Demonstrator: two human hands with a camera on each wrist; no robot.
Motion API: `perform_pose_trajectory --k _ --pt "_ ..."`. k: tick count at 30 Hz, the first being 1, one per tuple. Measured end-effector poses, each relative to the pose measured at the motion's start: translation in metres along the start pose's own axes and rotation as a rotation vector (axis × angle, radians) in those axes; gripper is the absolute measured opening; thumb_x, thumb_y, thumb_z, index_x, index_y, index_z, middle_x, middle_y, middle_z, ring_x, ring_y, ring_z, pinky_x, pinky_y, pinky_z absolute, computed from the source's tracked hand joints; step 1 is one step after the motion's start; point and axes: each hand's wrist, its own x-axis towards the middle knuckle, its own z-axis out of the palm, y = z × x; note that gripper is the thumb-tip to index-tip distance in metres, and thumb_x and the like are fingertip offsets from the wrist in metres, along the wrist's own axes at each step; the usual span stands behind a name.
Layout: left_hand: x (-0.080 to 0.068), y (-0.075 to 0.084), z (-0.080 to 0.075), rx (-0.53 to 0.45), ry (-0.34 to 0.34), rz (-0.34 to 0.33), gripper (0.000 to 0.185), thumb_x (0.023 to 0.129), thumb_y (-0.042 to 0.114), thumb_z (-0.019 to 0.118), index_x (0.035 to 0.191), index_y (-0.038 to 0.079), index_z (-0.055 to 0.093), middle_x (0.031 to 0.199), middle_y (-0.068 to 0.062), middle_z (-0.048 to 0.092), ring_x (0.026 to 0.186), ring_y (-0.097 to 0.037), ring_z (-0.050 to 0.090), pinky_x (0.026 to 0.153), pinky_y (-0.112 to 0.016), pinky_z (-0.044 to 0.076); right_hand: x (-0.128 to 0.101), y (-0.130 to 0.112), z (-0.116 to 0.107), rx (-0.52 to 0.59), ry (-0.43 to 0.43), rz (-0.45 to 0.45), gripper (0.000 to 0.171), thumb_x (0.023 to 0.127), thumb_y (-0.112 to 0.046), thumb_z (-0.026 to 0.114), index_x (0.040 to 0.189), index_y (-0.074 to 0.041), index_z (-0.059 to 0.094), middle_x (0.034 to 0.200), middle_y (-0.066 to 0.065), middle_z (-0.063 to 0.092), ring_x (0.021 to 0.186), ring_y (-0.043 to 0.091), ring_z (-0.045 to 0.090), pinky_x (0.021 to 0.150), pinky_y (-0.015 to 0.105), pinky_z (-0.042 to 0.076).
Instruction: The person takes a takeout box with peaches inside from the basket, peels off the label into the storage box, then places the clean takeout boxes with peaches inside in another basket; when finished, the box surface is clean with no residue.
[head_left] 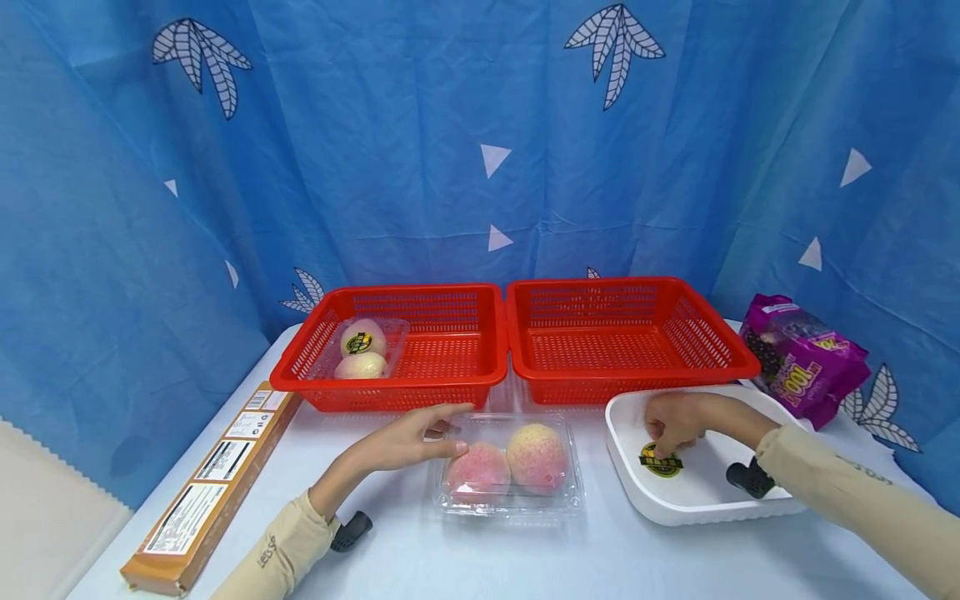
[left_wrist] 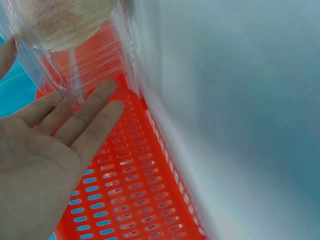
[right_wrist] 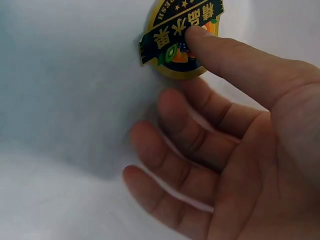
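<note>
A clear plastic clamshell box [head_left: 517,497] with two pink-and-yellow peaches [head_left: 537,457] stands on the table in front of me. My left hand [head_left: 415,437] is at its left side, thumb near the lid and the other fingers fairly straight along the box, as the left wrist view also shows. Inside the white plastic tub [head_left: 628,486] at the right, my right hand [head_left: 677,423] pinches an oval black-and-gold fruit sticker [right_wrist: 182,42] between thumb and index finger. The other right fingers are loosely bent.
Behind the box stand two red perforated baskets. The left basket [head_left: 442,383] holds another box with two pale peaches [head_left: 362,367], one bearing a like sticker; the right basket [head_left: 592,381] stands beside it. A long brown carton [head_left: 213,479] lies left, a purple bag [head_left: 802,362] right.
</note>
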Motion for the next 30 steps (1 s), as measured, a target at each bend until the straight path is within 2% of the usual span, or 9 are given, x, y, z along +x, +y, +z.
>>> perform_pose_trajectory --k 5,7,12,15,22,30 --pt "-0.001 -0.002 0.000 -0.001 0.002 -0.001 0.065 0.090 0.036 0.065 0.146 0.014 0.040 0.138 -0.010 0.050 0.115 -0.025 0.054 0.097 -0.040 0.047 -0.003 -0.003 -0.001 -0.070 -0.004 0.057 0.028 0.077 -0.035 0.078 0.064 -0.017 0.060 0.053 -0.002 0.053 0.048 0.011 0.049 0.046 0.023 0.042" --pt "0.000 -0.002 0.000 -0.003 0.002 0.001 0.065 0.090 0.035 0.065 0.146 0.014 0.040 0.139 -0.010 0.050 0.115 -0.025 0.054 0.097 -0.040 0.047 -0.003 -0.004 -0.002 -0.070 -0.015 0.060 0.028 0.077 -0.034 0.077 0.064 -0.017 0.060 0.053 -0.002 0.053 0.048 0.011 0.049 0.046 0.023 0.043" --pt "0.000 -0.003 0.001 -0.007 -0.002 0.007 0.065 0.090 0.035 0.065 0.146 0.015 0.040 0.140 -0.011 0.049 0.117 -0.027 0.053 0.099 -0.043 0.046 -0.003 -0.008 0.001 0.001 -0.062 0.006 0.019 0.081 -0.022 0.074 0.067 -0.016 0.062 0.056 0.000 0.058 0.051 0.011 0.051 0.053 0.028 0.051" --pt "0.001 -0.003 0.000 -0.002 -0.004 0.020 0.065 0.090 0.034 0.065 0.146 0.012 0.040 0.140 -0.013 0.048 0.117 -0.029 0.054 0.100 -0.045 0.045 -0.002 -0.008 0.002 0.038 -0.074 -0.016 0.018 0.082 -0.017 0.072 0.069 -0.014 0.061 0.058 0.001 0.059 0.052 0.011 0.052 0.054 0.028 0.051" --pt "0.001 -0.002 0.000 0.013 -0.003 0.024 0.064 0.091 0.034 0.064 0.146 0.013 0.040 0.140 -0.012 0.049 0.116 -0.029 0.055 0.101 -0.045 0.045 -0.001 -0.004 0.003 0.083 -0.086 -0.028 0.017 0.084 -0.023 0.071 0.076 -0.016 0.058 0.061 0.001 0.060 0.053 0.013 0.054 0.055 0.029 0.052" --pt "0.001 -0.003 0.000 0.003 -0.005 0.024 0.063 0.091 0.033 0.064 0.145 0.013 0.041 0.140 -0.012 0.048 0.117 -0.030 0.054 0.101 -0.046 0.044 -0.011 -0.007 -0.006 0.145 -0.040 -0.127 0.006 0.087 -0.023 0.066 0.086 -0.017 0.063 0.075 -0.001 0.059 0.062 0.014 0.053 0.060 0.031 0.051"
